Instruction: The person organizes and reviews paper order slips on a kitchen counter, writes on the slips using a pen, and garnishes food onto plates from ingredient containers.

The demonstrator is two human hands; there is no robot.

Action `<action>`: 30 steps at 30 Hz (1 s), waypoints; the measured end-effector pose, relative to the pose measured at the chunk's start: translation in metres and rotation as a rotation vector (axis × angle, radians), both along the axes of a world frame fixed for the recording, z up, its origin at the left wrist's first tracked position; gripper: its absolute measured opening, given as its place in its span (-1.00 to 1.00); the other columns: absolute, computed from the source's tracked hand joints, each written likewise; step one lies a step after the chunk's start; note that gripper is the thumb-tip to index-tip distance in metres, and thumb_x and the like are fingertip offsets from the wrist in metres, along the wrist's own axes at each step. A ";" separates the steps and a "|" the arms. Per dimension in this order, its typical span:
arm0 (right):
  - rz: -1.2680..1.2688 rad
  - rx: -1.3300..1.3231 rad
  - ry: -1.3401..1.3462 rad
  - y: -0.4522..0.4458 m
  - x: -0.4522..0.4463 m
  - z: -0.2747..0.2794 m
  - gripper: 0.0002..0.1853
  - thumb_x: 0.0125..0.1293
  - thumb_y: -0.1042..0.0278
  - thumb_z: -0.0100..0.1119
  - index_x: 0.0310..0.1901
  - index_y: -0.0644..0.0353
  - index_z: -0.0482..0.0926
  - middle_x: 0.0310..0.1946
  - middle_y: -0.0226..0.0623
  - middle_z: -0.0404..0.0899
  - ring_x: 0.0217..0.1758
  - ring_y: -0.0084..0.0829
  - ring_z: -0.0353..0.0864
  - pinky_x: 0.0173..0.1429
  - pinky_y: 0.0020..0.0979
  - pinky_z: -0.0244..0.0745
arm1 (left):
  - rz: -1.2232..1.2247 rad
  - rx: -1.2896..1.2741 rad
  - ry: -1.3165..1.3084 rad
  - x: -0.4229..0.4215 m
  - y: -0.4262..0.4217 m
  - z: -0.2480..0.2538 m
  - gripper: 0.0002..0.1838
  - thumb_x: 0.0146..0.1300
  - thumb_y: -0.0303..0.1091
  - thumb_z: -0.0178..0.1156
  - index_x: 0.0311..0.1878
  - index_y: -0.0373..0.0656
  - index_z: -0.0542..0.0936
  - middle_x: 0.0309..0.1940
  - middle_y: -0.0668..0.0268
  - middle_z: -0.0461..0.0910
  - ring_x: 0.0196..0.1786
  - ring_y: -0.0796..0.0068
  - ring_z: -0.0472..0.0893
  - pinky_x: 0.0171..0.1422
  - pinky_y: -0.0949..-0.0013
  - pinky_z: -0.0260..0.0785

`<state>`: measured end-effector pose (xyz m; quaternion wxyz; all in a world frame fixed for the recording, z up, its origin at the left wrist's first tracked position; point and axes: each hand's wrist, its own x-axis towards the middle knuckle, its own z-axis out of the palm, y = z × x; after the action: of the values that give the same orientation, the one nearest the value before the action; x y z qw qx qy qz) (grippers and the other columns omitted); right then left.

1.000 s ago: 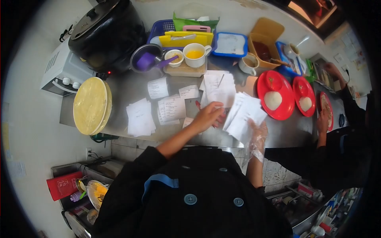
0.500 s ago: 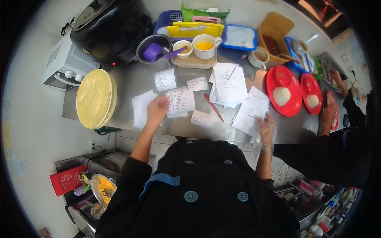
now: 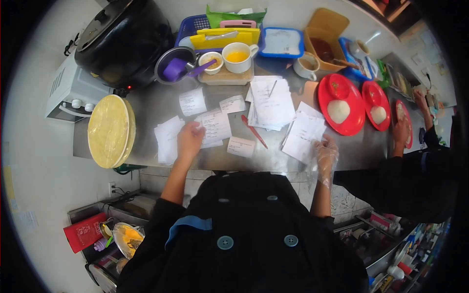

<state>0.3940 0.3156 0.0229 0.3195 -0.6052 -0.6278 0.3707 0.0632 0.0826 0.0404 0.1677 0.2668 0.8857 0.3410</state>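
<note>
My left hand (image 3: 189, 142) is bare, its fingertips pinched at the left edge of a printed receipt (image 3: 216, 125). That receipt overlaps other slips on the steel counter. Beside the wrist lies a loose pile of white papers (image 3: 167, 138). My right hand (image 3: 326, 155), in a clear plastic glove, has its fingers closed at the right edge of a handwritten paper sheet (image 3: 305, 136) on a small stack. Between my hands are a red pen (image 3: 254, 131), a small pinkish slip (image 3: 241, 146) and a larger stack of papers (image 3: 271, 103).
Red plates (image 3: 355, 121) with rice stand at right, near a co-worker's hands (image 3: 401, 131). Wrapped yellowish plates (image 3: 108, 132) stand at left below a black cooker (image 3: 127, 46). Along the back are a purple scoop (image 3: 174, 70), a cup of yellow liquid (image 3: 238, 56) and a blue-rimmed tub (image 3: 282, 42).
The view has shifted slightly, so the counter items sit further left. My left hand is a little closer to the receipts. My right hand stays at the paper's edge.
</note>
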 end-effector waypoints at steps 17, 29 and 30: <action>0.246 0.275 -0.052 -0.020 -0.038 0.034 -0.77 0.07 0.56 0.11 -0.19 0.19 0.54 -0.25 -0.21 0.53 -0.29 -0.38 0.50 -0.16 -0.38 0.41 | 0.067 0.029 -0.041 -0.018 -0.004 -0.010 -0.46 -0.10 -0.31 0.40 -0.04 -0.30 0.45 -0.45 0.26 0.57 -0.37 0.44 0.57 -0.25 0.43 0.41; 0.529 0.172 0.006 -0.054 -0.096 0.061 -0.85 0.14 0.50 0.06 -0.24 0.20 0.53 -0.34 -0.20 0.50 -0.32 -0.34 0.49 -0.19 -0.35 0.39 | 0.224 0.508 -0.970 -0.037 -0.036 0.015 -0.75 0.15 -0.44 0.09 -0.12 -0.36 0.49 -0.19 0.18 0.55 -0.15 0.36 0.58 -0.06 0.35 0.46; 0.577 0.095 0.045 -0.054 -0.097 0.056 -0.83 0.14 0.48 0.08 -0.21 0.20 0.53 -0.33 -0.20 0.51 -0.30 -0.34 0.49 -0.17 -0.36 0.39 | 0.219 0.590 -1.006 -0.036 -0.036 0.019 -0.74 0.15 -0.45 0.08 -0.10 -0.36 0.48 -0.18 0.18 0.55 -0.13 0.35 0.58 -0.05 0.34 0.46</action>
<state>0.2966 0.2615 0.0788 0.2427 -0.3776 -0.7836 0.4296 0.0268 0.0466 0.0598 0.4496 0.0148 0.5877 0.6725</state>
